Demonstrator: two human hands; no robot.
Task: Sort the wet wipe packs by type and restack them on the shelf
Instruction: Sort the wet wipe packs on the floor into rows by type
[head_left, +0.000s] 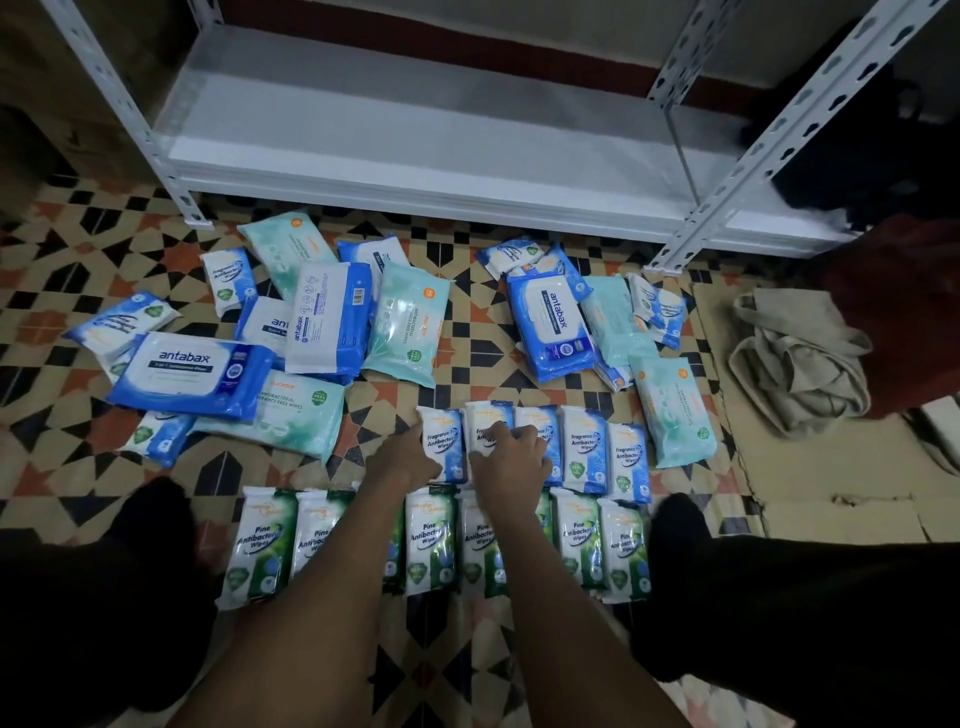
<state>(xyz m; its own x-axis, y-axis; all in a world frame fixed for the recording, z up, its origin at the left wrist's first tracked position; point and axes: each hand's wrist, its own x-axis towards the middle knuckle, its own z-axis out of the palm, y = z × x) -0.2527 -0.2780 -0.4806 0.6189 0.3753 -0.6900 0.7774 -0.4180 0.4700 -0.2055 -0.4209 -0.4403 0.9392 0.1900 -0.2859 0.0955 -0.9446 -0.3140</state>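
Currently the blue fragrance-free packs (584, 449) are being lined up on the floor (47, 291); left hand (410, 460) pressing flat, right hand (511, 457) curled on 1; shelf (415, 130) restacking is judged next

Pine packs (431, 540) row nearest; fragrance-free row (584, 449) behind; loose packs (332, 317) before shelf (415, 135).

Patterned tile floor (78, 249), white metal shelving unit (415, 130), crumpled beige cloth (800, 364), dim light
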